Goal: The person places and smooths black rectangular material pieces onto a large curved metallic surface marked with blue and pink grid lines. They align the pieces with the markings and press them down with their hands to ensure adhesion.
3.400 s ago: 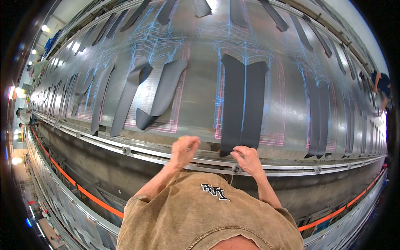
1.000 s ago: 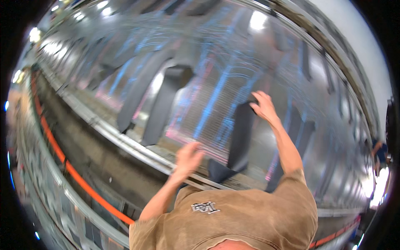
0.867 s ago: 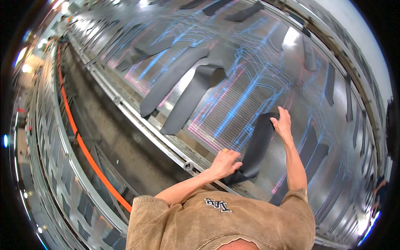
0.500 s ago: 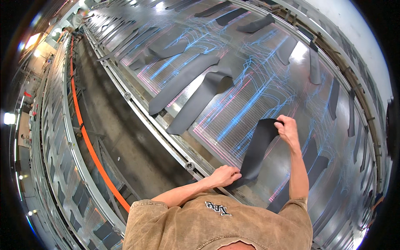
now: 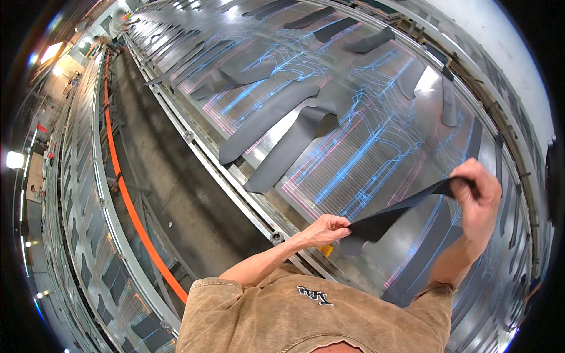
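Note:
A dark grey, flexible fabric piece point(image 5: 400, 216) is stretched between my two hands, lifted at a slant over the long table point(image 5: 376, 126). My left hand point(image 5: 327, 230) pinches its lower left end near the table's front rail. At the right and higher up, my right hand point(image 5: 478, 194) has its fingers closed round the other end, and the piece curls there. Blue and pink pattern lines point(image 5: 368, 156) are drawn on the grey table surface beyond it. Another dark piece point(image 5: 429, 253) lies flat beneath my right forearm. A small yellow thing point(image 5: 325, 250) shows below my left hand, too little visible to name.
Two long grey pieces point(image 5: 268, 120) lie to the left, one with a folded end. Several more pieces are spread along the table. A metal rail point(image 5: 220, 191) edges it, beside a walkway with an orange strip point(image 5: 126, 203). Another person point(image 5: 116, 26) stands at the far left end.
The fabric piece has come up off the table and is pulled out to the right. My right hand has moved right and nearer; my left hand has risen slightly with its end.

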Motion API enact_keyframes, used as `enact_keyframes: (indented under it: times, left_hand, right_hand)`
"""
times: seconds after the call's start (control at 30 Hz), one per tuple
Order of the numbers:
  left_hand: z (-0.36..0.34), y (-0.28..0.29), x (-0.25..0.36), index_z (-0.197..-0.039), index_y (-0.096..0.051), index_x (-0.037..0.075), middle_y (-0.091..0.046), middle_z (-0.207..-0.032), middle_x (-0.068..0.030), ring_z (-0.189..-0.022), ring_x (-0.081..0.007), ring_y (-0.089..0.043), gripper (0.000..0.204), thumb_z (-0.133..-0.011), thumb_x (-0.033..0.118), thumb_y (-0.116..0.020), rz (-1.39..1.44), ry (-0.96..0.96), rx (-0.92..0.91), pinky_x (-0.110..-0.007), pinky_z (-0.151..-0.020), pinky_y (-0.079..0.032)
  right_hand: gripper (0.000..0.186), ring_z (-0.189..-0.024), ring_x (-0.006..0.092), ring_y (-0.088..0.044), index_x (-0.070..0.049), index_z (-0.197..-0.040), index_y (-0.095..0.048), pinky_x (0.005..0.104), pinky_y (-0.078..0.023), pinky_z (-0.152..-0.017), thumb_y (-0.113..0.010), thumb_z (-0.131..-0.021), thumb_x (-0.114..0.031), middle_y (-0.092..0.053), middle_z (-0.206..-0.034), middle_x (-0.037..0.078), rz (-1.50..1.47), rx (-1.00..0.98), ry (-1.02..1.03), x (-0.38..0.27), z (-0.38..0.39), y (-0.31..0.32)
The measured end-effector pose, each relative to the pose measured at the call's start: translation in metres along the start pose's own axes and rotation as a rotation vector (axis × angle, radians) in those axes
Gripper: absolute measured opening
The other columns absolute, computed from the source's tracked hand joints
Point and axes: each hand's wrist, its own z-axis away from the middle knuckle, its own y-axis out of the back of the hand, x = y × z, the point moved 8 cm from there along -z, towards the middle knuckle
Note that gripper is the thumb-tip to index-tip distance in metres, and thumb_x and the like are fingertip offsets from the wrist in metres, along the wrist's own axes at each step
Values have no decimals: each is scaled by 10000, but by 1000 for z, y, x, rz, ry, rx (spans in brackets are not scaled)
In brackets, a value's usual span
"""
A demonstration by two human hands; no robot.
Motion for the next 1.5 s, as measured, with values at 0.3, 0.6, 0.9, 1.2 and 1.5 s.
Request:
enact_keyframes:
  times: [0.3, 0.6, 0.9, 1.2, 1.5]
  left_hand:
    - [30, 43, -39, -955, -668, 27, -661, -795, 41, -676, -25, -552, 108, -940, 125, -709, 156, 320, 171, -218, -603, -454]
    - [63, 60, -61, -879, -700, -24, -680, -750, -1, -672, -57, -577, 156, -915, 128, -699, -64, 403, 461, -243, -606, -464]
    - [57, 61, -63, -856, -695, -23, -628, -653, 2, -612, -55, -524, 177, -896, 149, -710, -236, 463, 502, -267, -568, -427]
    - [64, 82, -69, -864, -700, -24, -647, -683, -2, -617, -55, -536, 165, -911, 134, -710, -92, 467, 750, -252, -568, -435]
    - [71, 95, -80, -814, -673, -14, -665, -689, -43, -623, -98, -570, 199, -892, 160, -732, -181, 494, 887, -300, -605, -477]
  right_hand:
    - [101, -697, 51, -540, -32, -947, -738, 235, -423, -636, -725, -874, -100, -618, -757, -55, -273, -25, -675, 324, 15, -48]
    - [207, -701, 101, -626, -18, -929, -766, 284, -490, -654, -795, -769, -145, -716, -760, 32, -111, 131, -677, 423, 83, -135]
    - [172, -668, 94, -613, -22, -904, -760, 280, -479, -635, -810, -781, -133, -699, -720, 24, -94, 221, -766, 428, 74, -130]
    - [191, -679, 108, -623, -24, -911, -771, 287, -484, -652, -816, -766, -140, -708, -733, 33, -108, 248, -785, 434, 42, -141]
    - [211, -704, 146, -664, -45, -902, -784, 319, -505, -684, -826, -747, -183, -734, -757, 57, -29, 237, -842, 447, 35, -153]
